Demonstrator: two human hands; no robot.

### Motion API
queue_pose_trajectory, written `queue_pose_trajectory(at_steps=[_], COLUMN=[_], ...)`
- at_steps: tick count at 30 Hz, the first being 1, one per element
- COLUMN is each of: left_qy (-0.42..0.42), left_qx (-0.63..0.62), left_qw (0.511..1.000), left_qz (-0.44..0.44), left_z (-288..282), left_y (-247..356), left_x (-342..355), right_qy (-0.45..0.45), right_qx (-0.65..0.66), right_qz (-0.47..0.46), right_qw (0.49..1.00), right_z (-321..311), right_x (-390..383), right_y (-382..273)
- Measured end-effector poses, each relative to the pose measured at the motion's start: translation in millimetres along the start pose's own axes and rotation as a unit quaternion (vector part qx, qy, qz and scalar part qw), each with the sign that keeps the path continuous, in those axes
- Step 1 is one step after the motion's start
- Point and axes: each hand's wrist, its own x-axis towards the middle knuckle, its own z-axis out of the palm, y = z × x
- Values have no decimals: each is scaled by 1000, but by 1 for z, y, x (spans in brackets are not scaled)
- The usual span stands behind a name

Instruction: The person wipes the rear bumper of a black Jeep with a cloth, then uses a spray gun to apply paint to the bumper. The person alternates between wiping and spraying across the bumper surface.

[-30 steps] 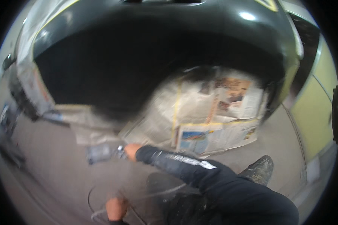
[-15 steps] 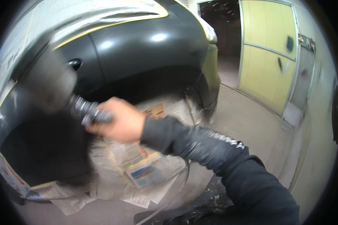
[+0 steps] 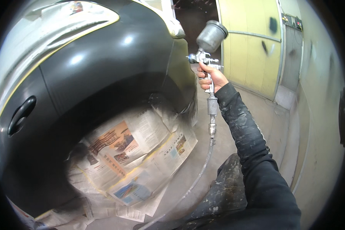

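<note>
My right hand [image 3: 214, 76] grips a silver spray gun [image 3: 203, 57] upright, with a grey cup [image 3: 211, 36] on top and its nozzle facing left toward the rear end of a dark car body [image 3: 96, 61]. An air hose [image 3: 201, 172] hangs from the gun's handle. The car's door handle [image 3: 21, 115] is at the left; yellow tape and white masking border the upper panel. Taped newspaper [image 3: 145, 161] covers the wheel area below the panel. My left hand is out of view.
A yellow panelled door [image 3: 249, 57] stands behind the gun, beside a dark doorway [image 3: 191, 11] and a small control box [image 3: 291, 21]. A pale wall [image 3: 318, 126] runs down the right over grey floor [image 3: 268, 115]. My paint-spotted leg [image 3: 222, 191] is below.
My right hand has raised the gun from low beside the car, up and rightward, now upright. My left hand has left view. The view has turned toward the yellow door.
</note>
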Motion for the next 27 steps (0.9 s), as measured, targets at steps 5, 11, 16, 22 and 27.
queue_pose_trajectory(at_steps=[5, 11, 16, 22, 27], left_qy=[-9, -8, -13, -68, -105], left_qx=[32, 53, 48, -39, -67], left_qw=[999, 998, 998, 995, 992], left_qz=[-18, -31, -36, -68, -32], left_z=[-11, -22, -27, -15, 9], left_y=[15, 34, 39, 22, -16], left_x=[7, 9, 17, 49, 68], right_qy=[37, 187, 372, 412, 301], right_qx=[120, 143, 75, 7, -136], right_qz=[-9, 8, 121, 131, 67], right_qw=[992, 972, 917, 902, 941], right_z=[-138, -281, -355, -317, -145], right_x=[-4, -27, -65, -69, -36], right_y=[43, 154, 226, 174, 63])
